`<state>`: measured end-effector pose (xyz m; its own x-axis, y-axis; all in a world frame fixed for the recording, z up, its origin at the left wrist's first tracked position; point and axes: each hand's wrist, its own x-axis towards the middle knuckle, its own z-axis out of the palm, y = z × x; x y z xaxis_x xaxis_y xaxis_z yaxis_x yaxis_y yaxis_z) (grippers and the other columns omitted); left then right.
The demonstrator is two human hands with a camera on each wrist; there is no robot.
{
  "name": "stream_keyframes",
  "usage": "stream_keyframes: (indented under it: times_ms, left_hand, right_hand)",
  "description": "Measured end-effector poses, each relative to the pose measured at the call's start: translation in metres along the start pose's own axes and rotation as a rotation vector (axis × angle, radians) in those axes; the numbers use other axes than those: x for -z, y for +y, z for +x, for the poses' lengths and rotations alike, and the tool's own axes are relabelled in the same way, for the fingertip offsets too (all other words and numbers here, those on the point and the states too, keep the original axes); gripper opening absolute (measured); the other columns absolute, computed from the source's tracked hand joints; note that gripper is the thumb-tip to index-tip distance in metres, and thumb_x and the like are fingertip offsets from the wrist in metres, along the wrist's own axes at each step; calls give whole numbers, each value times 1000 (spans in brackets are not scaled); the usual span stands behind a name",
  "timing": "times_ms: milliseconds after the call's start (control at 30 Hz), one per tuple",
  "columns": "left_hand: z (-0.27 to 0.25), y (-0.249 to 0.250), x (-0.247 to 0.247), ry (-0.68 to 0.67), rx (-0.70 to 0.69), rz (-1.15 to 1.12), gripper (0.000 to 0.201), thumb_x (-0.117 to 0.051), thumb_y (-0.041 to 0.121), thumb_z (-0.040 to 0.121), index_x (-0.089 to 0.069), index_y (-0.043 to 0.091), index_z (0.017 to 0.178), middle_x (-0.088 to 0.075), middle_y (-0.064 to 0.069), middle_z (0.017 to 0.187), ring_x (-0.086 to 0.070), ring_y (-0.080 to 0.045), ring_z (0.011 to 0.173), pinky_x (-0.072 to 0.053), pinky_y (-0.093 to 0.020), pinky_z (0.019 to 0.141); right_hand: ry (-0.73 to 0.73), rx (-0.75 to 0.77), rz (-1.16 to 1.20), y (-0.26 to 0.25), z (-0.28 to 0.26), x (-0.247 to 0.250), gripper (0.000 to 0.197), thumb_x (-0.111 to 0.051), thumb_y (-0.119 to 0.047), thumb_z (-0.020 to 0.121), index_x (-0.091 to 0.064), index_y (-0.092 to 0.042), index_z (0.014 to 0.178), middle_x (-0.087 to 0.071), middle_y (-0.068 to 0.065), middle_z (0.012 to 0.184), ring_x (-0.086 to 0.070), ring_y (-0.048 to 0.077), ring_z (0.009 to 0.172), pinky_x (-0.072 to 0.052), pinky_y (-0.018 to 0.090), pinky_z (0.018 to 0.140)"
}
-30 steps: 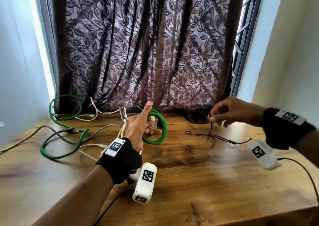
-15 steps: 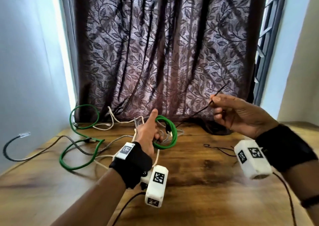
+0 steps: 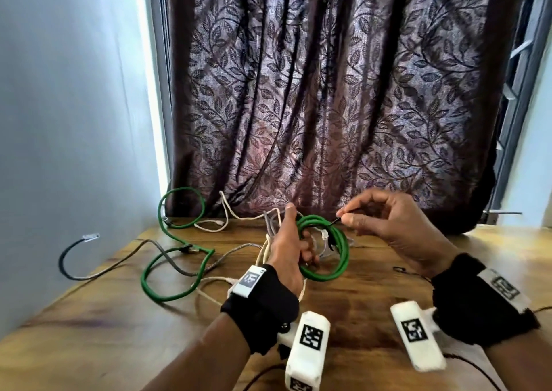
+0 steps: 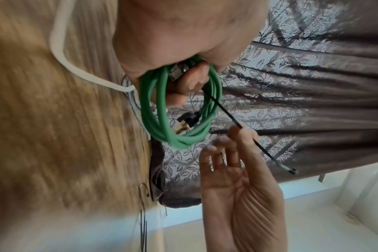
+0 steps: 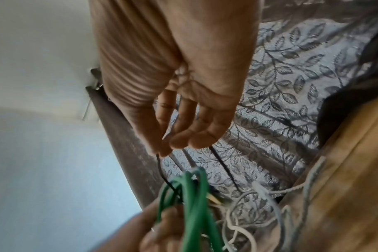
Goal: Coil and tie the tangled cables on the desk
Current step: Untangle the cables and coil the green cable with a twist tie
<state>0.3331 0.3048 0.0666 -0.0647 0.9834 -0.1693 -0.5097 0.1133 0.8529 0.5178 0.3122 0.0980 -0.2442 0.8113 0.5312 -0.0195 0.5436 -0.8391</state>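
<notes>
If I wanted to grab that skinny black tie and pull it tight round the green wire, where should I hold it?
Probably pinch the black zip tie on its bare straight stretch just outside the green coil, coming from the right hand's side. It is thin and stiff, so thumb and fingertip suit it. The left hand already holds the coil's other side.

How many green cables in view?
2. One coiled green cable is gripped by the left hand above the desk. One loose green cable lies at the desk's far left. Others may hide in the tangle.
</notes>
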Motion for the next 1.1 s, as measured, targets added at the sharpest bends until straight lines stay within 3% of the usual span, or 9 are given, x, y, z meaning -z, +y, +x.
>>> stream_keyframes:
  times_ms: [67,133,233,433,567,733,867,967,1100]
  left_hand:
    - [-1,0,-3,-11,37,15,56,-41,57,106,-53,17,69,-34,7,44,-24,-9,34,-30,-22,44]
    - [-1,-3,-4,-13,44,48,46,-38,42,108,-59,14,79,-36,7,41,-25,-8,31,-31,-21,42]
    - [0,-7,-6,1,58,72,38,-41,38,106,-64,12,91,-35,6,46,-24,-7,29,-31,-19,37]
    - [0,-11,-5,47,-22,79,36,-43,37,105,-69,15,92,-44,3,50,-28,-8,31,-32,-19,38]
    - [5,-13,-2,43,-57,65,37,-46,37,101,-70,13,90,-47,1,51,-31,-11,33,-36,-21,41]
    - [0,-9,-3,-95,14,143,53,-46,53,102,-58,18,64,-41,1,56,-29,-13,37,-38,-24,45]
    - [1,-10,-1,-53,-39,98,38,-64,49,97,-71,16,80,-49,1,55,-32,-12,39,-37,-23,43]
    - [4,-10,1,-33,-125,83,29,-68,41,97,-82,15,91,-56,4,58,-34,-9,38,-32,-21,39]
    - [5,-11,3,-62,-222,83,27,-71,41,95,-82,17,94,-60,3,61,-35,-7,38,-27,-21,39]
  right_hand:
    - [0,36,-110,6,0,-2,15,-84,4,77,-76,-6,85,-80,8,103,-76,19,99,-58,24,83]
    - [-13,30,-128,10,-3,-4,15,-86,5,76,-77,-5,81,-79,5,106,-76,21,105,-59,26,85]
    - [-64,26,-145,11,-7,-7,13,-86,5,76,-75,-3,80,-78,5,107,-76,25,103,-61,35,90]
    - [-73,-12,-141,9,-12,-14,13,-87,1,77,-75,-2,81,-76,6,111,-77,34,95,-61,55,92]
    - [-60,61,-205,11,-12,-18,16,-90,-3,76,-76,-10,77,-76,0,110,-77,24,96,-61,51,92]
    - [-58,139,-237,16,-9,-16,17,-89,2,75,-77,-10,76,-74,-3,106,-76,19,96,-61,40,93]
    - [-81,143,-264,17,-9,-13,19,-89,3,76,-79,-13,76,-74,-4,104,-76,18,96,-61,37,93]
    - [-79,99,-198,15,-10,-14,13,-90,-1,74,-79,-6,79,-76,-3,103,-77,17,95,-61,35,89]
    - [-71,45,-153,14,-11,-13,13,-90,-8,76,-81,-10,84,-78,4,103,-77,25,94,-62,47,88]
